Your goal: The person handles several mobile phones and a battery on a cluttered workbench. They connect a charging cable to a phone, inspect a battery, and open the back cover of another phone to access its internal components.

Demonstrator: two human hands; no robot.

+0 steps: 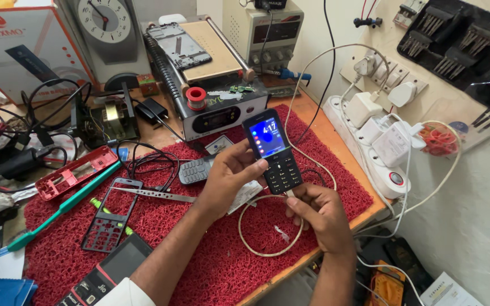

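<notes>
Partly hidden, the left hand grips the lit phone; the right hand pinches the cable plug, unseen.

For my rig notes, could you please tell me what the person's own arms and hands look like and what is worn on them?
Both hands are bare: no gloves, rings or watch show on the left hand or the right hand. The forearms are bare too. A white sleeve cuff sits on the left arm at the bottom edge; no sleeve shows on the right.
</notes>
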